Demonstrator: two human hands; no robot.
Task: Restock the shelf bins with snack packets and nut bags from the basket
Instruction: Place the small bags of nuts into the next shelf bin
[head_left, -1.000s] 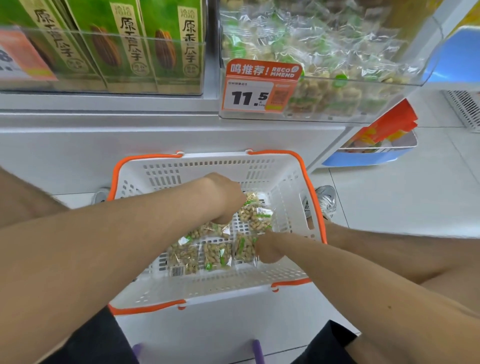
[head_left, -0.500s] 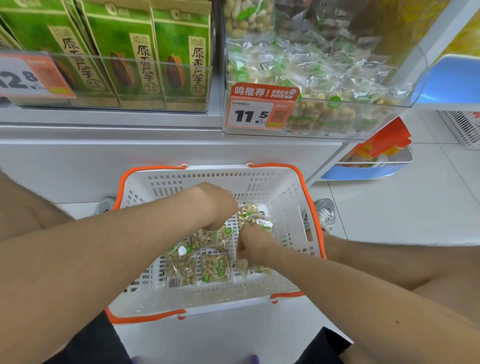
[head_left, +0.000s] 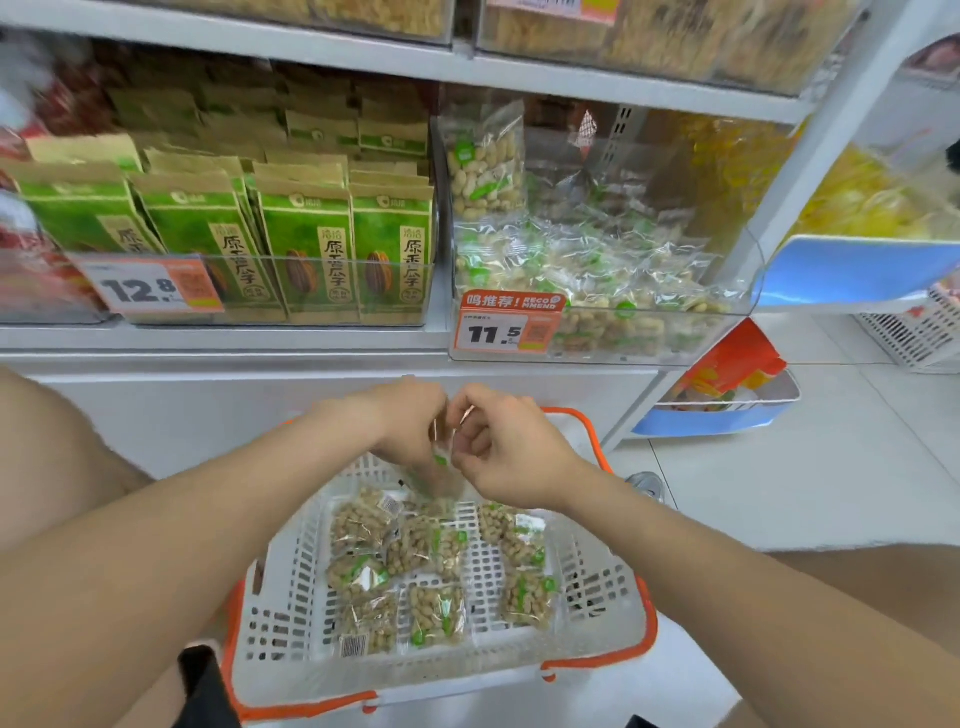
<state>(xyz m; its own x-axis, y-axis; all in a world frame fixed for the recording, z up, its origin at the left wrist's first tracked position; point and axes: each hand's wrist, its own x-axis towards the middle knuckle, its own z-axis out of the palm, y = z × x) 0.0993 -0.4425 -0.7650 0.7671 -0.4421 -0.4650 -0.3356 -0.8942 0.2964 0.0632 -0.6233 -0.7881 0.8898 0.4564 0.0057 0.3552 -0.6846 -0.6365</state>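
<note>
A white basket (head_left: 597, 597) with an orange rim stands on the floor below me, with several clear nut bags (head_left: 436, 613) lying in it. Above the basket's far edge, my left hand (head_left: 410, 426) and my right hand (head_left: 498, 452) meet. Together they grip a small bunch of clear nut bags (head_left: 441, 465) with green labels that hangs between them. On the shelf ahead, a clear bin (head_left: 649, 332) with an 11.5 price tag holds a pile of the same nut bags.
Left of that bin, another clear bin (head_left: 322, 270) holds green seed packets behind a 12.8 tag. A blue tray (head_left: 717, 415) with orange packs sits low on the right. A white crate (head_left: 919, 338) stands at the far right on the tiled floor.
Both hands have risen out of the basket with nut bags and come together above its far edge. My view has tilted up, showing more of the shelf.
</note>
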